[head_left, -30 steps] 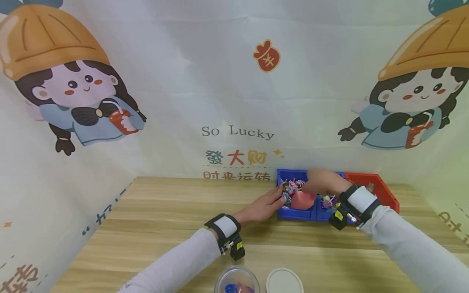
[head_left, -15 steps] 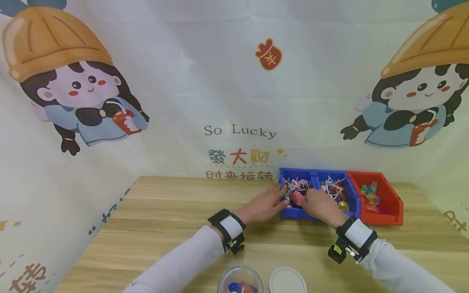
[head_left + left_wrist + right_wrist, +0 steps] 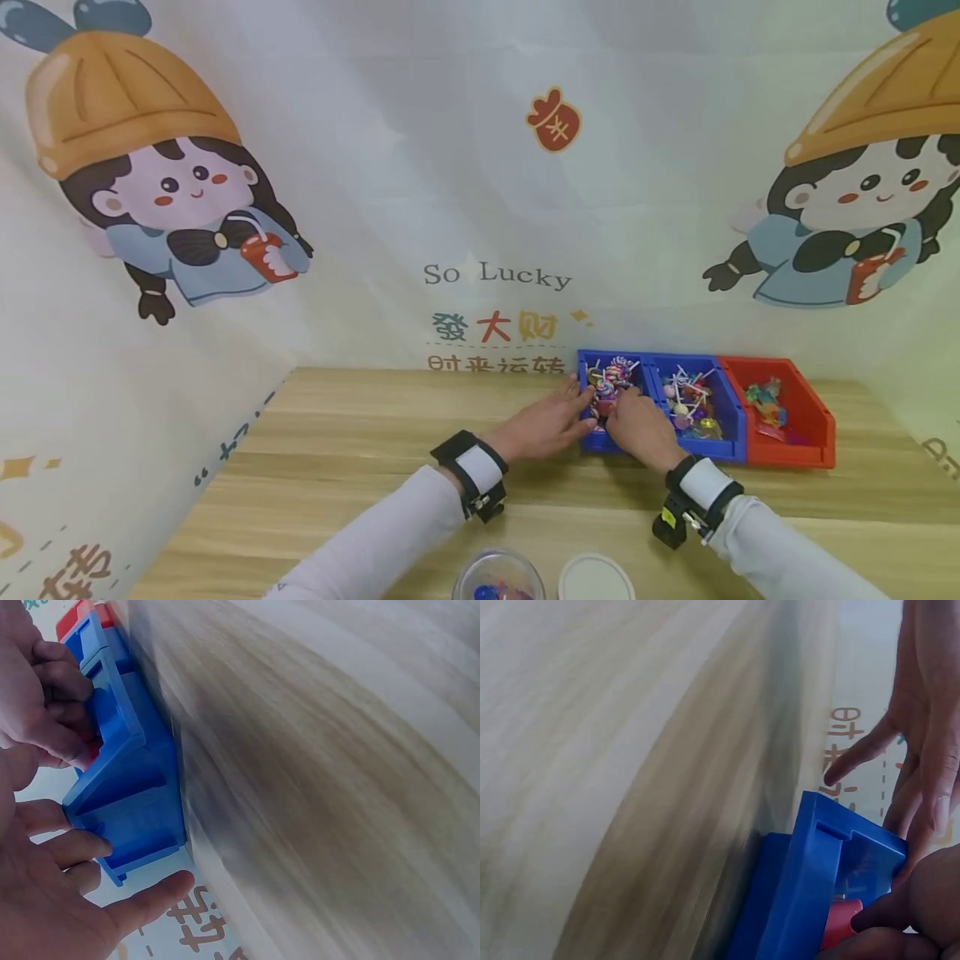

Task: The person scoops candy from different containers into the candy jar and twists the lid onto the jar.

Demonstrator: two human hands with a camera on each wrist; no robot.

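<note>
My right hand (image 3: 641, 425) grips a pink-red scoop (image 3: 606, 407) inside the left blue bin (image 3: 600, 445). Most of the scoop is hidden by the fingers; in the right wrist view its rounded red end (image 3: 841, 924) shows beside a fingertip. Small swirl-patterned lollipops (image 3: 618, 370) fill that bin around the scoop. My left hand (image 3: 543, 425) rests against the bin's outer left side with loosely extended fingers. The left wrist view has the left fingertips touching the blue side wall (image 3: 142, 817), the little finger stretched out apart from it.
A second blue bin (image 3: 712, 451) with sticks and candy-like pieces adjoins on the right, then a red bin (image 3: 806, 455) with colourful pieces. Near the front edge stand a clear round jar (image 3: 465, 578) with small coloured items and a white round lid (image 3: 596, 579). A printed cloth hangs behind.
My right hand has moved down and toward me with the scoop, from the bin's back to its front. The left hand has stayed at the bin's side.
</note>
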